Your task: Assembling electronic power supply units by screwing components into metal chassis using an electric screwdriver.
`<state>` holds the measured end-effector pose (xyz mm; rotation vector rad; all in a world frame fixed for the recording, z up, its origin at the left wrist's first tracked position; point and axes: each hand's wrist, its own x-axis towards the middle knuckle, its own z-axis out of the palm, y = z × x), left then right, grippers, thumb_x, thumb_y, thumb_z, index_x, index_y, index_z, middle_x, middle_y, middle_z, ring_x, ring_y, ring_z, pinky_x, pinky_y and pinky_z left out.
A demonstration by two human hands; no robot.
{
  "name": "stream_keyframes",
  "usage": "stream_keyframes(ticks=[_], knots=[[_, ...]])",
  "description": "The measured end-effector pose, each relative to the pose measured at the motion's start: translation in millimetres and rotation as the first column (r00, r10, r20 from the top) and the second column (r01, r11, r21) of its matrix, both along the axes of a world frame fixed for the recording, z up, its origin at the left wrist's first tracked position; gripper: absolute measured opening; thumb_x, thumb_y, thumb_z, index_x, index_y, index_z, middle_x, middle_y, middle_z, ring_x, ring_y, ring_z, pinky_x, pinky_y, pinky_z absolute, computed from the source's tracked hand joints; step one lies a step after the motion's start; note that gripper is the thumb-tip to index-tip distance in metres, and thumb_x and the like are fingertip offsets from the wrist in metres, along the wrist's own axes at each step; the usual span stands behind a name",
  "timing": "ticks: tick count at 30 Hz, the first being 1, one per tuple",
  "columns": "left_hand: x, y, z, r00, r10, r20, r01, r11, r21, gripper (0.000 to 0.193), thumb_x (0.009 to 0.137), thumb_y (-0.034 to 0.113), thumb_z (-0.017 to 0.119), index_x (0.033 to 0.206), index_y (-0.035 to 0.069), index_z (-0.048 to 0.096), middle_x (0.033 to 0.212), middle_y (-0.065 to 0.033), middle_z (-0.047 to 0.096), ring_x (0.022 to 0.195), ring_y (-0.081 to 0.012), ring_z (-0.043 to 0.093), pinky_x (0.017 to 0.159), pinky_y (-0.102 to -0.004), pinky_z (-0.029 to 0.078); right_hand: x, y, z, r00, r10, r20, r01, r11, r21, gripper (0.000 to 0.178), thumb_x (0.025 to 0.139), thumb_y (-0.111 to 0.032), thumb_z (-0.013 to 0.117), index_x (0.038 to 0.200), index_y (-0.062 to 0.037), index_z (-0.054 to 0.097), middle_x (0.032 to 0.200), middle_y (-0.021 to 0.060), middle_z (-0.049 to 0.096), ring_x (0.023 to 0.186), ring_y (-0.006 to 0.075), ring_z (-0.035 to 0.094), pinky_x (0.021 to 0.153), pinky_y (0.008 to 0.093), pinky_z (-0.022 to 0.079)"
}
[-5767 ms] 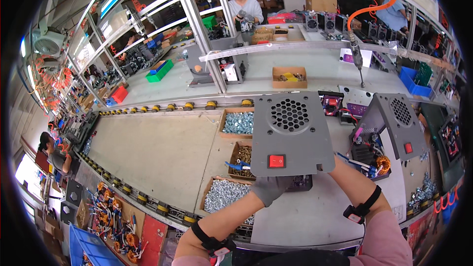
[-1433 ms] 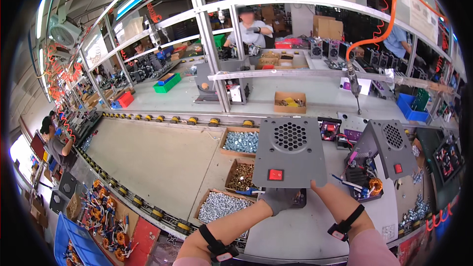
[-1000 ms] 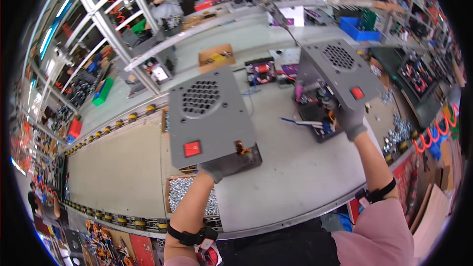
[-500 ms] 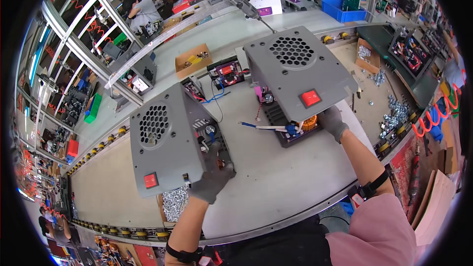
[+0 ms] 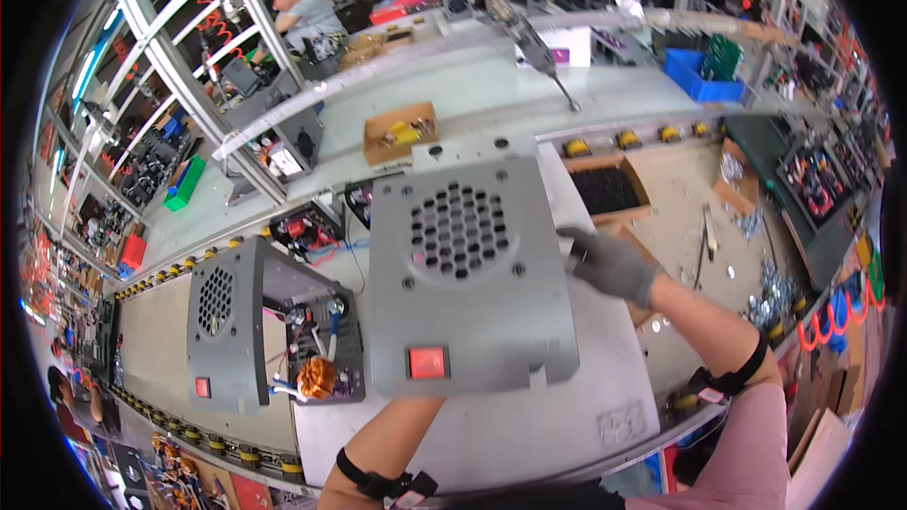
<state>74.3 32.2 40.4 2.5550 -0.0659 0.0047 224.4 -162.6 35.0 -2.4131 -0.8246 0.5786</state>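
A grey metal housing with a hexagonal vent and a red rocker switch stands in front of me, its panel facing me. My left forearm reaches up behind its lower edge, so the left hand and its fingers are hidden. My right hand, in a grey glove, is beside the housing's right edge with fingers stretched toward it; whether they touch is unclear. To the left stands a similar grey housing, its open side showing a copper-wound coil, wires and a dark base. Neither hand is on it.
A power screwdriver hangs beyond the housing. Behind it lie a cardboard box of small parts and a blue bin with green boards. At right are a box of black pieces and loose screws. Rollers line the bench edge.
The right-hand housing has come left and nearer, in front of me. The other housing stands farther left. My left hand has left it and gone behind the nearer one; my right has left the front corner.
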Motion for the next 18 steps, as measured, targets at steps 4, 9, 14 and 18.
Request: stream_keyframes(ticks=[4,9,14,18], knots=[[-43.0,23.7,43.2,0.962,0.202,0.184,-0.229,0.963,0.14,0.052,0.078,0.043,0.061,0.119,0.01,0.057,0.126,-0.0138,0.052,0.116,-0.0355,0.048,0.093,-0.0475,0.04,131.7,60.2,47.0,0.777,-0.418,0.471,0.23,0.885,0.406,0.054,0.081,-0.026,0.068,0.127,-0.0061,0.049,0.102,0.0187,0.064,0.098,0.0347,0.061,0.085,0.0416,0.047],[-41.0,30.8,58.2,0.87,0.355,0.341,-0.447,0.861,0.243,0.05,0.08,0.042,0.058,0.119,0.011,0.058,0.126,-0.0132,0.053,0.117,-0.0355,0.048,0.093,-0.0483,0.04,254.6,97.6,33.1,0.801,-0.572,0.177,0.328,0.666,0.67,0.062,0.074,-0.03,0.076,0.122,-0.0025,0.049,0.112,0.0136,0.062,0.104,0.026,0.058,0.092,0.0351,0.042],[-42.8,25.2,54.8,0.857,0.333,0.394,-0.462,0.836,0.296,0.048,0.082,0.042,0.055,0.118,0.011,0.058,0.126,-0.0125,0.053,0.117,-0.0355,0.047,0.093,-0.049,0.04,271.9,92.9,25.2,0.755,-0.616,0.226,0.228,0.569,0.79,0.039,0.076,-0.02,0.073,0.107,-0.0029,0.057,0.094,0.0063,0.065,0.085,0.0157,0.059,0.079,0.0281,0.046],[-63.6,28.0,27.6,0.886,0.272,0.375,-0.402,0.854,0.329,0.046,0.083,0.041,0.053,0.118,0.011,0.059,0.126,-0.012,0.054,0.118,-0.0354,0.047,0.092,-0.0496,0.04,218.8,57.7,81.8,0.875,-0.445,0.189,0.015,0.415,0.91,0.038,0.078,-0.02,0.073,0.108,-0.0026,0.058,0.091,0.0024,0.063,0.084,0.0124,0.056,0.076,0.026,0.045]])
